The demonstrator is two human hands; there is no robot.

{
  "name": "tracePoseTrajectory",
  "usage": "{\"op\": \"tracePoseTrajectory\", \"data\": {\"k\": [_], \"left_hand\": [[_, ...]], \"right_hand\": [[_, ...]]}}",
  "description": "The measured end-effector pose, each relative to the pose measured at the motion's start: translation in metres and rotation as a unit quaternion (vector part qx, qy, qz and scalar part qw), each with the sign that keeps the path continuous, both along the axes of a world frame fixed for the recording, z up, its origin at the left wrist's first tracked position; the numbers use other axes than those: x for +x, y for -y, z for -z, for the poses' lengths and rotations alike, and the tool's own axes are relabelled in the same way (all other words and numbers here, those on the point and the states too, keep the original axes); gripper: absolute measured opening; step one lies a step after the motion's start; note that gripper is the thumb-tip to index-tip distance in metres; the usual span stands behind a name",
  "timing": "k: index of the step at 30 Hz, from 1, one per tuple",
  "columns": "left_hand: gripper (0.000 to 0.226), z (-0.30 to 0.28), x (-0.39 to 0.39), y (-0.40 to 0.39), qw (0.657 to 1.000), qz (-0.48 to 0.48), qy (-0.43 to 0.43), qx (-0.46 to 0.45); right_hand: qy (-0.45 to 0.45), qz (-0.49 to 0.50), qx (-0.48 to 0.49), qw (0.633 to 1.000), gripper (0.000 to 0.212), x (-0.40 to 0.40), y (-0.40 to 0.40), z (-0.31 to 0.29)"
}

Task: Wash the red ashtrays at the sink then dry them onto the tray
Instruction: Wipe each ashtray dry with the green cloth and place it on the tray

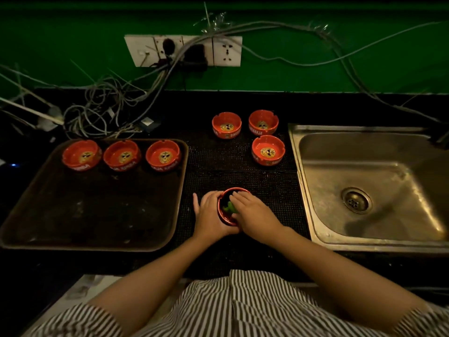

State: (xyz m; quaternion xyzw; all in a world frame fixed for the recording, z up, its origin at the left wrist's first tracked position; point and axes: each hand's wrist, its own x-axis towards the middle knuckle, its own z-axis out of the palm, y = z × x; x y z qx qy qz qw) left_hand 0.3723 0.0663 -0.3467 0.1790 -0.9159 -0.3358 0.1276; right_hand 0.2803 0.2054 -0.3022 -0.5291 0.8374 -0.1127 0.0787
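Observation:
My left hand [211,216] grips a red ashtray [227,216] by its left side above the black mat, tilted toward me. Inside the bowl my right hand [252,215] presses a green cloth or sponge [230,207]. Three red ashtrays [82,154] [122,155] [163,156] stand in a row along the far edge of the dark tray [97,215] at the left. On the counter between tray and sink stand three further ashtrays [226,125] [263,122] [268,150]. The steel sink [364,171] lies at the right.
A tangle of cables [102,110] lies on the counter behind the tray, below a wall socket panel [183,51] on the green wall. More cables run along the wall toward the sink's far right corner. A black dotted mat [240,173] covers the counter's middle.

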Motion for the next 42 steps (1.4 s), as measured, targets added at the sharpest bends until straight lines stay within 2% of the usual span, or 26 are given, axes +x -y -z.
{"op": "tracePoseTrajectory", "data": {"k": [4, 7, 9, 11, 13, 16, 18, 21, 24, 26, 28, 30, 33, 35, 37, 38, 42], "left_hand": [[0.117, -0.014, -0.011, 0.034, 0.990, 0.135, 0.041, 0.022], [0.118, -0.020, -0.016, 0.040, 0.982, 0.176, 0.066, 0.029], [0.120, -0.014, -0.009, 0.027, 0.989, 0.137, 0.059, 0.002], [0.123, -0.005, 0.001, 0.006, 0.997, 0.040, 0.056, -0.033], [0.111, 0.002, 0.006, -0.015, 0.996, -0.057, 0.047, -0.044], [0.089, 0.005, 0.002, -0.023, 0.993, -0.107, 0.013, -0.046], [0.094, 0.005, 0.001, -0.017, 0.994, -0.101, -0.004, -0.046], [0.105, 0.003, -0.004, 0.001, 0.997, -0.036, -0.022, -0.060], [0.114, -0.002, -0.018, 0.030, 0.997, 0.081, 0.001, -0.014], [0.118, -0.006, -0.027, 0.045, 0.988, 0.150, 0.030, 0.018], [0.117, -0.009, -0.029, 0.047, 0.984, 0.171, 0.046, 0.018], [0.115, -0.008, -0.024, 0.034, 0.990, 0.134, 0.052, 0.002], [0.098, 0.000, -0.010, -0.004, 0.999, -0.011, 0.035, -0.017], [0.074, 0.004, -0.007, -0.023, 0.995, -0.100, 0.015, -0.013], [0.057, 0.005, -0.009, -0.028, 0.990, -0.136, -0.015, -0.014], [0.059, 0.006, -0.010, -0.025, 0.991, -0.134, -0.024, -0.012], [0.101, 0.005, -0.007, 0.005, 0.998, -0.051, -0.024, -0.026]], "right_hand": [[0.044, -0.100, 0.014, 0.994, 0.053, -0.029, 0.000, -0.009], [0.027, -0.090, -0.025, 0.995, 0.051, -0.028, -0.002, -0.005], [-0.001, -0.025, -0.060, 0.998, 0.053, -0.017, -0.002, 0.004], [-0.016, 0.037, -0.068, 0.997, 0.056, -0.003, 0.002, 0.011], [-0.023, 0.063, -0.071, 0.995, 0.058, 0.005, 0.010, 0.015], [-0.054, 0.043, -0.068, 0.995, 0.055, 0.003, 0.014, 0.020], [-0.074, -0.002, -0.071, 0.995, 0.049, -0.004, 0.011, 0.025], [-0.054, -0.084, -0.087, 0.991, 0.051, -0.020, 0.005, 0.023], [-0.036, -0.158, -0.082, 0.983, 0.048, -0.040, 0.005, 0.015], [-0.020, -0.161, -0.080, 0.983, 0.048, -0.047, 0.005, 0.015], [-0.033, -0.110, -0.101, 0.988, 0.048, -0.039, 0.006, 0.020], [-0.052, -0.013, -0.123, 0.991, 0.049, -0.020, 0.009, 0.026], [-0.041, 0.101, -0.139, 0.984, 0.043, 0.006, 0.018, 0.028], [-0.025, 0.131, -0.143, 0.981, 0.044, 0.012, 0.021, 0.027], [-0.024, 0.117, -0.141, 0.983, 0.048, 0.010, 0.019, 0.027], [-0.023, 0.093, -0.140, 0.986, 0.048, 0.007, 0.016, 0.028], [-0.016, -0.051, -0.104, 0.993, 0.046, -0.022, 0.005, 0.026]]}}
